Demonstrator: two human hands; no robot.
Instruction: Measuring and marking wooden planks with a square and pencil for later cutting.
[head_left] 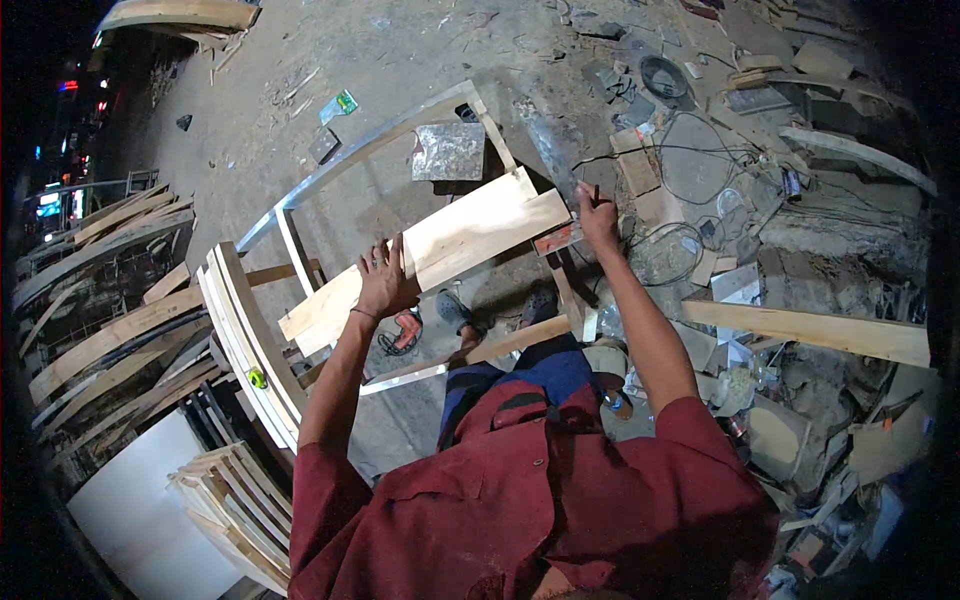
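**Two planks laid on frame, fastening not evident**

Location: a far plank (465, 222) and a near plank (490, 247) lie side by side across an open frame (360, 150), ends out of line at the right. Left hand (387, 288): fingers spread, palm down on the planks, gripping nothing. Right hand (599, 222): closed around a slim dark stick (597, 191) — possibly a pencil — just beyond the planks' right end, near a red strip (556, 239).

Progress: placement across the frame appears done; the work is judged to be at an early, positioning or marking stage. No nail, screw or pencil line can be made out. Lining up the ends and fixing are judged outstanding — the red power tool (404, 332) lies on the ground, and the tape measure (257, 379) sits on stacked curved boards (240, 320), both out of hand.
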